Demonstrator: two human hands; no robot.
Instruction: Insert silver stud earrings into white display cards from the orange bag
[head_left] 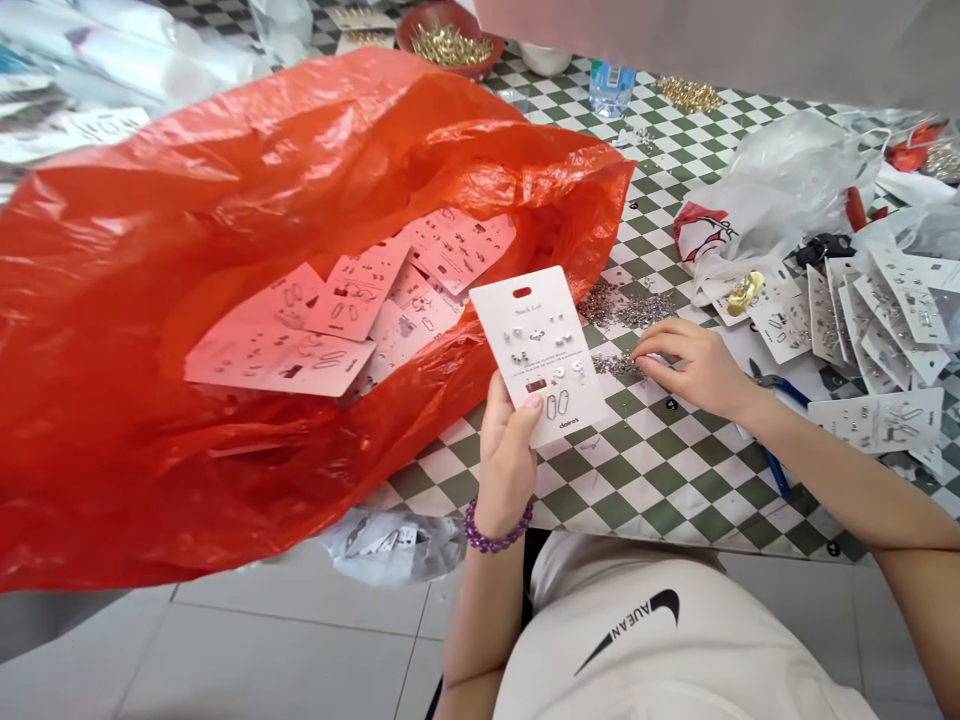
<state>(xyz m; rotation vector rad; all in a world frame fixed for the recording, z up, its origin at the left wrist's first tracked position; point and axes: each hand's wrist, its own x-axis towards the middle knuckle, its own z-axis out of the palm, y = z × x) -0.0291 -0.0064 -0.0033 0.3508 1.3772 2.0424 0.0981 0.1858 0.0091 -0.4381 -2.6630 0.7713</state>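
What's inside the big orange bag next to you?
The orange plastic bag holds a loose pile of white earring cards, overlapping at different angles. Anything beneath the top cards is covered by them and by the bag's folds, so the lower layers and bottom can't be seen.

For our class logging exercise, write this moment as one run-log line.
left hand: holds Claire's earring card | right hand: at loose silver pieces | beside: orange plastic bag
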